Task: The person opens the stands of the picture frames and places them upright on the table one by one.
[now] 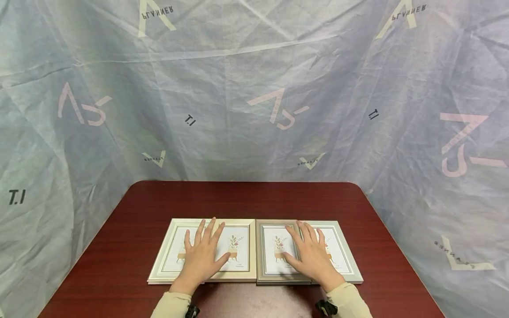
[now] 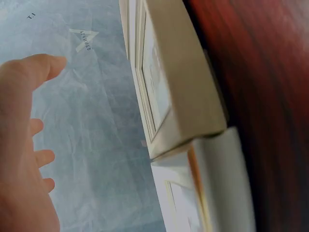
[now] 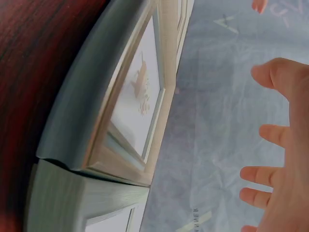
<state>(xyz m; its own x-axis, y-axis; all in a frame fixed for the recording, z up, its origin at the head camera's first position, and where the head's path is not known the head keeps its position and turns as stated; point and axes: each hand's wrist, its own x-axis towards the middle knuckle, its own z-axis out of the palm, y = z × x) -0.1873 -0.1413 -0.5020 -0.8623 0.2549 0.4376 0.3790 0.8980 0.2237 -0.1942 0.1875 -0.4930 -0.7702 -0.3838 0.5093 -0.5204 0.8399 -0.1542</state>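
Observation:
Several picture frames lie side by side in a row, printed with potted flowers. From the left come a white frame (image 1: 160, 265), a cream frame (image 1: 252, 251), a taupe frame (image 1: 260, 260) and a pale greenish-white frame (image 1: 345, 247). Over the left pair my left hand (image 1: 203, 256) is spread palm down, its fingers pointing away from me. My right hand (image 1: 314, 256) is spread likewise over the right pair. Both wrist views show a gap between each hand and the frames. Each hand holds nothing and partly hides the prints beneath it in the head view.
The frames lie on a dark red wooden table (image 1: 246, 198) with rounded far corners. Behind it and along both sides hangs a grey printed cloth (image 1: 230, 132). Black bands (image 1: 192, 311) show at both wrists.

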